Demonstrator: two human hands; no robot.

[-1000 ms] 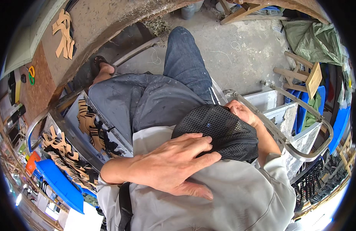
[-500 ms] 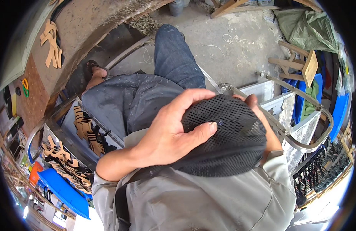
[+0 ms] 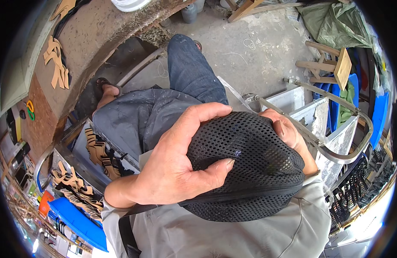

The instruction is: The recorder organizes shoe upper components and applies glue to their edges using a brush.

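Note:
A black mesh pouch (image 3: 250, 150) with a zipper along its near side is held up before my chest, over my grey shirt. It bulges, and what is inside cannot be made out through the mesh. My left hand (image 3: 172, 163) grips its left side, with the thumb laid over the near face and the fingers curved along the far edge. At the upper right edge, my right hand (image 3: 288, 133) holds on with bent fingers, the rest of it hidden behind the pouch. A dark strap (image 3: 128, 236) crosses my shirt on the left.
Tan cut strips (image 3: 56, 64) and green-and-yellow-handled scissors (image 3: 30, 111) lie on the worn bench at left. More strips (image 3: 73, 185) are stacked beside me. At right stand a bent metal tube frame (image 3: 364, 133), a wooden stool (image 3: 342, 66) and blue bins (image 3: 355, 88).
The pouch has come nearer and tipped, so its zipper now shows. Both hands keep their grip; the right thumb and fingers show more. The view has shifted slightly.

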